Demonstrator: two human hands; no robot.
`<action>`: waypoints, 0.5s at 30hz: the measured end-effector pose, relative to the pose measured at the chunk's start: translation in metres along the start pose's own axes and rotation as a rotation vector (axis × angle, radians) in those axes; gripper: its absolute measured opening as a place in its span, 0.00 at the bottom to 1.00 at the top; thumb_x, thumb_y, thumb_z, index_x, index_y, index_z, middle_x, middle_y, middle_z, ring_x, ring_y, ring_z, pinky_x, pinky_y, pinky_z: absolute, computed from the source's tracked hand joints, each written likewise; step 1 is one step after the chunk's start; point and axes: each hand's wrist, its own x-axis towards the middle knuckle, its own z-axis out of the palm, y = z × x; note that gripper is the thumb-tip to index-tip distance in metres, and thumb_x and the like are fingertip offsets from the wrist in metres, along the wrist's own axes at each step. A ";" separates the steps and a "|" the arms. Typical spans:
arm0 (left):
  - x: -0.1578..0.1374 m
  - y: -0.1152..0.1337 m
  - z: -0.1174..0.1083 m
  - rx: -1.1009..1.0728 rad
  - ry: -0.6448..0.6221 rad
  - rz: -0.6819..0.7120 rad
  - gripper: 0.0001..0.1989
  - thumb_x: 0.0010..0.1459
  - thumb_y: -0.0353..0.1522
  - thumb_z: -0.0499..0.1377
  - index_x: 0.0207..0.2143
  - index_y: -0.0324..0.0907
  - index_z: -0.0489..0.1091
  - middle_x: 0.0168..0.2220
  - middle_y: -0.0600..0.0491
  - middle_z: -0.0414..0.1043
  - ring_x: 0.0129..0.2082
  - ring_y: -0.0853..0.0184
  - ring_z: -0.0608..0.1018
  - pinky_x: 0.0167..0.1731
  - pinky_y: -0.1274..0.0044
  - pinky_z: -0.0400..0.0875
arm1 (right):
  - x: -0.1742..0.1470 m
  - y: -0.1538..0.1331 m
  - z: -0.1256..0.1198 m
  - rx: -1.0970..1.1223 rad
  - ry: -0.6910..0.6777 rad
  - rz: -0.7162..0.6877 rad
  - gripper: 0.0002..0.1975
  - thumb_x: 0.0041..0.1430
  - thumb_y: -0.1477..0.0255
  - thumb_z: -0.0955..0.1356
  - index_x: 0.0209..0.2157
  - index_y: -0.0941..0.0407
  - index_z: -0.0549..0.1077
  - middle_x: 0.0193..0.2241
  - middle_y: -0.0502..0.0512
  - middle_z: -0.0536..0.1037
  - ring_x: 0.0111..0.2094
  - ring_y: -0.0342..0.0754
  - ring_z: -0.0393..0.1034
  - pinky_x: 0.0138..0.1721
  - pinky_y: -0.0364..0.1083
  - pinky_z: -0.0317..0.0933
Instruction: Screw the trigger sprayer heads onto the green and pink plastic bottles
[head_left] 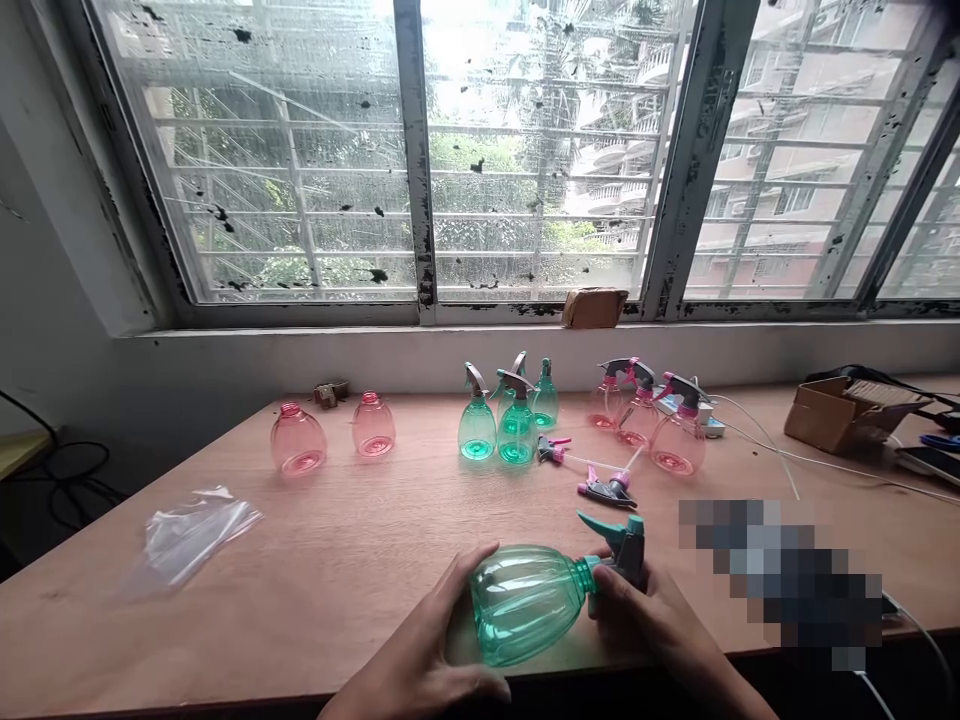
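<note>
A green see-through spray bottle (pixel 525 605) lies on its side in the air over the table's front edge. My left hand (pixel 427 640) is closed around its base end, thumb and fingers on either side. At the neck, my right hand (pixel 637 600) grips the grey and teal trigger sprayer head (pixel 626 545), which sits against the bottle's mouth. Whether the head is screwed tight I cannot tell. Behind the hands lie two loose pink and grey sprayer heads, one nearer (pixel 609 488) and one farther (pixel 552 450).
Several green spray bottles (pixel 477 430) stand upright at the back middle. Three pink ones with heads (pixel 677 440) stand right of them. Two headless pink bottles (pixel 298 440) are at left, behind a clear plastic bag (pixel 199 535). At right are a cardboard box (pixel 847 415), cables and a blurred patch.
</note>
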 end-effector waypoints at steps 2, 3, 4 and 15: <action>-0.003 0.004 -0.002 -0.027 -0.023 0.011 0.49 0.49 0.34 0.74 0.68 0.58 0.53 0.71 0.53 0.54 0.70 0.47 0.56 0.69 0.59 0.51 | 0.000 0.000 -0.001 -0.004 -0.004 -0.003 0.28 0.48 0.48 0.76 0.38 0.56 0.71 0.19 0.50 0.79 0.17 0.48 0.72 0.21 0.44 0.61; -0.004 0.005 -0.003 -0.044 -0.039 0.028 0.47 0.53 0.38 0.72 0.69 0.57 0.52 0.71 0.53 0.53 0.70 0.47 0.55 0.69 0.59 0.51 | 0.000 0.001 -0.001 -0.009 0.002 -0.005 0.28 0.47 0.48 0.76 0.38 0.56 0.71 0.18 0.50 0.79 0.17 0.48 0.72 0.21 0.44 0.62; -0.005 0.006 -0.004 -0.059 -0.054 0.042 0.43 0.57 0.43 0.68 0.69 0.56 0.51 0.72 0.53 0.52 0.71 0.47 0.54 0.69 0.59 0.51 | 0.000 0.001 -0.001 -0.014 0.009 -0.004 0.29 0.47 0.47 0.76 0.38 0.56 0.71 0.18 0.50 0.79 0.17 0.49 0.72 0.21 0.44 0.62; 0.003 -0.008 0.005 -0.131 0.035 0.001 0.52 0.52 0.27 0.69 0.71 0.58 0.45 0.74 0.54 0.45 0.71 0.51 0.53 0.69 0.59 0.49 | 0.001 0.002 -0.002 -0.038 0.014 -0.012 0.29 0.48 0.45 0.75 0.37 0.56 0.71 0.15 0.49 0.78 0.15 0.50 0.72 0.18 0.44 0.61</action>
